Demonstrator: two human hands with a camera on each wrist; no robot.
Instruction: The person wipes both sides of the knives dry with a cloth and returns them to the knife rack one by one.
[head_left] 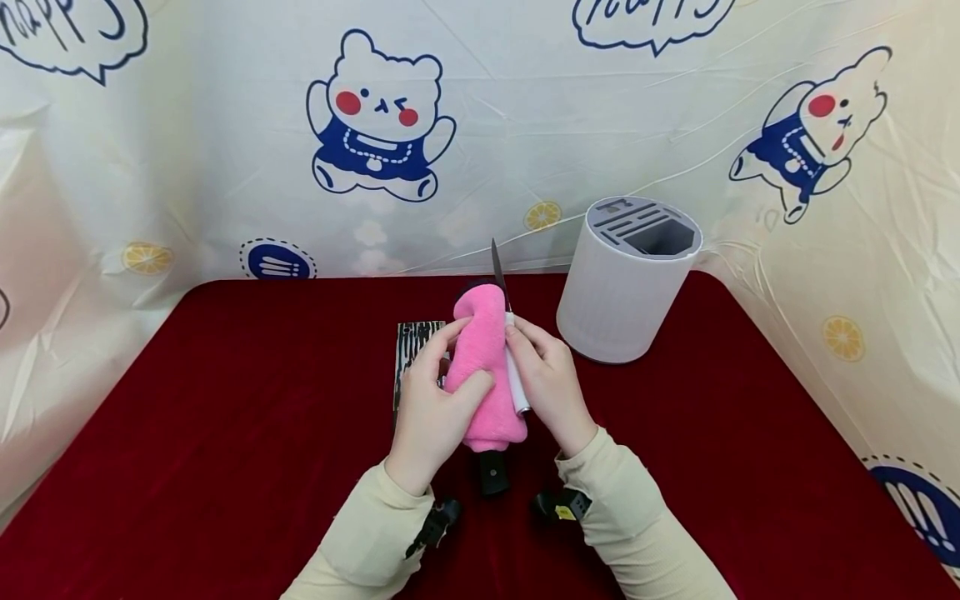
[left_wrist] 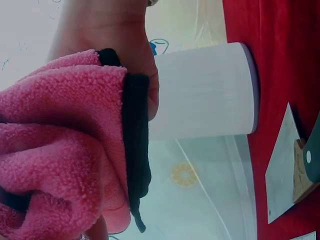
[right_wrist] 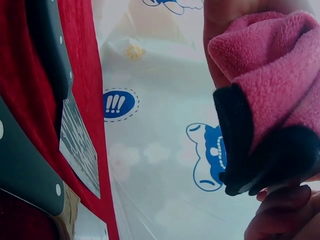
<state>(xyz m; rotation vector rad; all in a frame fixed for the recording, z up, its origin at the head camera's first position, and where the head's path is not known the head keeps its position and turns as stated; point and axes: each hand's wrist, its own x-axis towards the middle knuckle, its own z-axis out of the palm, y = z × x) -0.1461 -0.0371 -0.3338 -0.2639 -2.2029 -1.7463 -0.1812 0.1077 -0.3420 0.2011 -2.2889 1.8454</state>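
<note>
A fluffy pink cloth [head_left: 483, 375] with black edging is gripped by my left hand [head_left: 431, 408], its thumb lying across the front. In the left wrist view the cloth [left_wrist: 65, 110] hangs in loose folds. My right hand [head_left: 551, 375] pinches a slim knife [head_left: 516, 362] by its white handle, right at the cloth's right side. Its narrow dark blade points up and away from me. The right wrist view shows the cloth [right_wrist: 280, 65] but not the knife's handle, which is hidden there.
A white knife block [head_left: 622, 292] with a grey slotted top stands at the back right. Beneath my hands lie a knife with a patterned blade [head_left: 408, 354] and another with a black handle [head_left: 492, 473], on the dark red tablecloth [head_left: 262, 433].
</note>
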